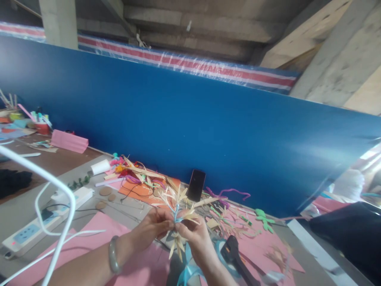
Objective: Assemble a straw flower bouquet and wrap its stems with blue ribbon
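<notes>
Low in the middle of the head view, my left hand and my right hand meet with their fingertips pinched together. Between them is a bundle of pale dried-leaf flowers, with pointed strips fanning out above and below the fingers. Light-blue wrapping shows around the stems where both hands grip. A grey bangle circles the left wrist. Just beyond the hands, a dark phone leans against the blue partition. Beside my right forearm lie a black glue gun and a roll of light-blue tape.
A white power strip with looping white cables lies at left. Pink paper covers part of the table. Behind the hands are orange paper, scattered leaf strips and purple pipe cleaners. The blue partition closes the back.
</notes>
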{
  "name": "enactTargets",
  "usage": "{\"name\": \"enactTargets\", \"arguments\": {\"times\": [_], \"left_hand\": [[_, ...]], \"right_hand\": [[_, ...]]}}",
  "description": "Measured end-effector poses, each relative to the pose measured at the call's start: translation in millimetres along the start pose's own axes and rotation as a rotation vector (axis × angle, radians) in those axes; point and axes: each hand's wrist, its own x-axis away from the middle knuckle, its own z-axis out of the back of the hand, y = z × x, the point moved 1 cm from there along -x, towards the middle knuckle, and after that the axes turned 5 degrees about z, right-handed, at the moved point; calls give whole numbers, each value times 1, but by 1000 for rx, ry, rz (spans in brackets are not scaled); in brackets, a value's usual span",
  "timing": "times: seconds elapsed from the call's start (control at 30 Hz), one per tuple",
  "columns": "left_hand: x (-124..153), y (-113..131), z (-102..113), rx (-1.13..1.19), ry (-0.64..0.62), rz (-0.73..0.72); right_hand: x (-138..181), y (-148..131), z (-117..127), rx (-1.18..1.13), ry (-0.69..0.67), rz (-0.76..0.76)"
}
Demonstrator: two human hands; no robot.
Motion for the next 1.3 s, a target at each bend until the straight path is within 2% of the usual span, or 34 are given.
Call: {"name": "enactTargets", "arguments": {"times": [0.37, 0.67, 0.97, 1.3], "left_hand": [[-1, -7, 2, -20, -7, -17], [2, 1, -5, -35, 40, 17], [1, -7, -2, -43, 24, -5], [1, -5, -4, -41, 44, 17]], "right_hand": [[0, -2, 1, 49, -58, -23], [-1, -1, 2, 43, -19, -35], [-1, 6, 3, -29, -19, -44], [0, 8, -1, -30, 40, -37]]}}
